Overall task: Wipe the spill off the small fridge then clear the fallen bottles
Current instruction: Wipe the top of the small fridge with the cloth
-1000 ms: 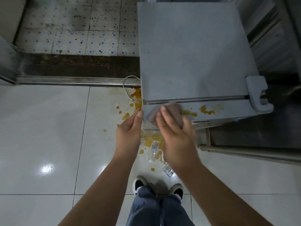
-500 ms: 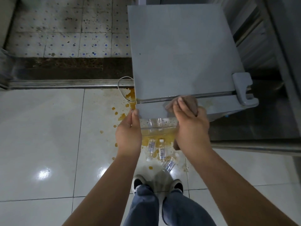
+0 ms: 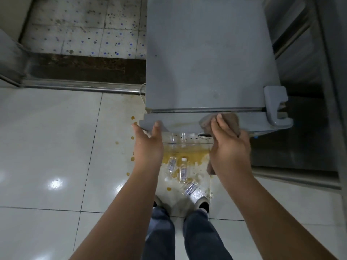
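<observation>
A small grey fridge stands ahead, seen from above. My right hand grips a brown cloth and presses it on the top edge of the fridge door, right of the middle. My left hand holds the door's left front edge with thumb and fingers spread. A faint smear shows on the door top between my hands. Three small clear bottles lie on the floor in an orange puddle below the door.
Orange drops dot the white floor tiles left of the fridge. A grey hinge cover sits at the door's right corner. A metal threshold rail runs at the left. My shoes stand just behind the bottles.
My right hand has slid the cloth rightward along the door's top edge, and the orange spots there are gone. My left hand has kept its hold on the left edge.
</observation>
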`<state>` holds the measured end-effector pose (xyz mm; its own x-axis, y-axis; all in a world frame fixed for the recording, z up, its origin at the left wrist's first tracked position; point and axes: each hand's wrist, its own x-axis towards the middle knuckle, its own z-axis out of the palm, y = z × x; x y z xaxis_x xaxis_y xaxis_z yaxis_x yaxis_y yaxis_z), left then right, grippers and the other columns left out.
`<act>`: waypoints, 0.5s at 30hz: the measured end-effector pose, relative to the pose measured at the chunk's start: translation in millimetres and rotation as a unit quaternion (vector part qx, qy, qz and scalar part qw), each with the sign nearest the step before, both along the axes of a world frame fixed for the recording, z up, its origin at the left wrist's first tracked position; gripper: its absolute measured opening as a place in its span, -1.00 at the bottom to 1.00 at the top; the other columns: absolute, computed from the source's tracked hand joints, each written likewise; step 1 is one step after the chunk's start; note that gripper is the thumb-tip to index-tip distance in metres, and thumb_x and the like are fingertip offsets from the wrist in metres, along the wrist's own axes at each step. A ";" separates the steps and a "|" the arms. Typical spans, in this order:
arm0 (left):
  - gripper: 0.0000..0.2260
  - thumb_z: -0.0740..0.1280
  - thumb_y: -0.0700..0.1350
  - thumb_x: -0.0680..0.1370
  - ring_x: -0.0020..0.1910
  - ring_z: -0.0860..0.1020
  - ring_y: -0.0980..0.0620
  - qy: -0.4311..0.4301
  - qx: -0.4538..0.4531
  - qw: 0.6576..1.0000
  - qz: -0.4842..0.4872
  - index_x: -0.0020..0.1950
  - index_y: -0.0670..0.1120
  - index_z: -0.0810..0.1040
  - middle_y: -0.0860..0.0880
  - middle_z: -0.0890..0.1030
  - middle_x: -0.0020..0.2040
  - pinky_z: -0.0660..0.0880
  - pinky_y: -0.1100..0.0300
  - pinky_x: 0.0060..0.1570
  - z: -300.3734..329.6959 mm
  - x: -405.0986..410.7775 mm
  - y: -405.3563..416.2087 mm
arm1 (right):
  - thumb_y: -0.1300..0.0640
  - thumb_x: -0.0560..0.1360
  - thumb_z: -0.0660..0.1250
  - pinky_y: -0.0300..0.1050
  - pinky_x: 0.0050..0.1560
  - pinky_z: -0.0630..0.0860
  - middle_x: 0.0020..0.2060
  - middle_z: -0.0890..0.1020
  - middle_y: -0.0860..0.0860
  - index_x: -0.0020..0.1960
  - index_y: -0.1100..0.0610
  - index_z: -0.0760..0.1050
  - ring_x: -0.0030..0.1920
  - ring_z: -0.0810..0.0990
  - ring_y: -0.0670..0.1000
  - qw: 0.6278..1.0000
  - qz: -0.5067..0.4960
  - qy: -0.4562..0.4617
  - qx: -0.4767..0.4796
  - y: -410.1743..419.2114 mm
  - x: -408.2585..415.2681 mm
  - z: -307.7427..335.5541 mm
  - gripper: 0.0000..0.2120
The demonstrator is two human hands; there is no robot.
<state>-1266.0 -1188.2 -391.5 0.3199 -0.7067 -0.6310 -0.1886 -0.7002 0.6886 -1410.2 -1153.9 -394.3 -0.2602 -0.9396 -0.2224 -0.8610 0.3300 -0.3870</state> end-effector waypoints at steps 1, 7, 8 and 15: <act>-0.41 0.16 0.10 0.58 0.37 0.30 -0.08 0.010 -0.003 1.000 0.008 0.52 0.02 -0.03 -0.03 0.32 0.42 0.22 0.16 0.22 0.6 -1.9 2.2 | 0.23 0.56 0.13 -0.12 0.35 0.19 0.43 0.20 0.13 0.51 0.01 0.12 0.37 0.24 0.11 0.999 -0.007 0.022 0.032 -3.9 3.1 0.8 -0.46; -0.59 0.06 0.08 0.59 0.27 0.42 -0.13 -0.011 -0.022 0.999 0.032 0.38 -0.04 0.33 -0.11 0.47 0.28 0.38 0.02 0.18 0.7 -2.9 6.7 | 0.29 0.23 0.26 -0.11 -0.03 0.53 0.14 0.59 0.12 0.20 0.22 0.53 0.01 0.56 0.17 0.988 0.146 0.047 -0.021 -13.5 51.7 15.9 -0.47; -0.58 0.04 0.09 0.59 0.29 0.39 -0.16 -0.011 -0.020 0.999 0.033 0.39 -0.05 0.31 -0.14 0.44 0.31 0.37 0.01 0.20 3.1 -4.6 7.8 | 0.29 0.34 0.23 -0.09 0.11 0.48 0.30 0.47 0.09 0.35 0.17 0.39 0.14 0.47 0.16 0.986 0.159 0.041 0.001 -9.3 46.4 14.7 -0.44; -0.46 0.02 0.18 0.59 0.21 0.46 -0.12 0.013 0.055 0.996 -0.062 0.34 -0.20 0.38 -0.21 0.50 0.20 0.36 0.00 0.19 12.3 -40.9 23.9 | 0.20 0.55 0.17 -0.05 0.24 0.31 0.45 0.25 0.00 0.48 0.06 0.13 0.33 0.24 0.17 0.993 0.040 0.095 0.051 -10.9 -19.5 18.6 -0.48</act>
<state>-1306.9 -1164.3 -379.2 0.2166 -0.6659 -0.7139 -0.2619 -0.7441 0.6146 -1429.7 -1164.8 -375.8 -0.2328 -0.9339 -0.2712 -0.9401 0.2875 -0.1831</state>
